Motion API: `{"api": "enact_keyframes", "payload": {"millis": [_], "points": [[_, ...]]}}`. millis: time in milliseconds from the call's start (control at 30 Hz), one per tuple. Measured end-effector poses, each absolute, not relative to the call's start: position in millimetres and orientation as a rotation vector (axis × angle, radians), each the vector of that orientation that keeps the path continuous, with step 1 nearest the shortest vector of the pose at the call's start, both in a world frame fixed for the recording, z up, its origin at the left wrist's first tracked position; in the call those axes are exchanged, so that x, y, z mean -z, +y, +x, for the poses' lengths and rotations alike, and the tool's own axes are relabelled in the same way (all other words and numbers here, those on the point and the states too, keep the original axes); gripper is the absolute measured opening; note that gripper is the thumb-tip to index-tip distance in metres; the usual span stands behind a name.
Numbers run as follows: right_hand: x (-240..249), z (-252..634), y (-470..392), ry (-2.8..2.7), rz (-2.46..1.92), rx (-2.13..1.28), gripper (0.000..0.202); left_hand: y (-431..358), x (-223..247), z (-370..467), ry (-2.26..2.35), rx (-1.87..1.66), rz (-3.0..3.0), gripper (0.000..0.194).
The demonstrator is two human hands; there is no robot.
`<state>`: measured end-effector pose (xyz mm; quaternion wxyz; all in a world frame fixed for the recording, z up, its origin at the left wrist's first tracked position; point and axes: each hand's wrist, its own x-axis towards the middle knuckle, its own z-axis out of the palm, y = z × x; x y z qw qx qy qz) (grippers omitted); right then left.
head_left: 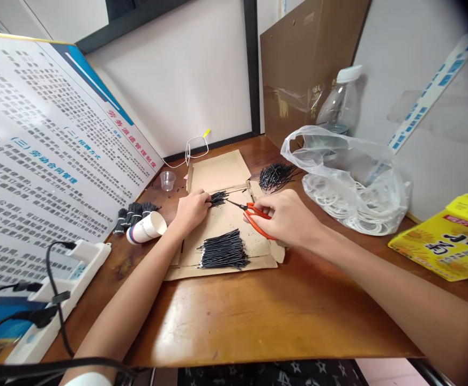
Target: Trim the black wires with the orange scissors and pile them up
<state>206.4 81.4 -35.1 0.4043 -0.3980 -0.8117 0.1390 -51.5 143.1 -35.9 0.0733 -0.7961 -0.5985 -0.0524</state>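
Observation:
My right hand [288,214] is closed around the orange handles of a pair of scissors [253,213]. Their dark, pointed blades reach left, near a small bunch of short black wires [218,199]. Over the left end of that bunch lies my left hand [193,210], its fingers bent at the wires; the fingertips are partly hidden. Both hands are above a flattened cardboard box [258,261]. Closer to me on the cardboard, a wide row of black wires [223,251] lies side by side. Small dark bits are scattered around it.
A loose pile of black wires [276,176] sits behind my right hand. At left are tied wire bundles [137,210], a tipped paper cup [147,229], a small clear cup [168,181] and a power strip [75,297]. At right stand a plastic bag [354,198] and a yellow packet [445,238].

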Motion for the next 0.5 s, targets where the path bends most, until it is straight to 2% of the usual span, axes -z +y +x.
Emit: {"api": "enact_keyframes", "payload": {"millis": [300,500], "points": [[38.5,207.5,82.2,-2.084,-1.066,-0.337,0.032,145.0,46.3,-52.8,-1.774,0.263,-2.412,0.016],[39.4,208.3,82.1,-2.095,-1.078,-0.333,0.03,129.9,29.6,-44.1,-1.775,0.304,-2.424,0.013]]}}
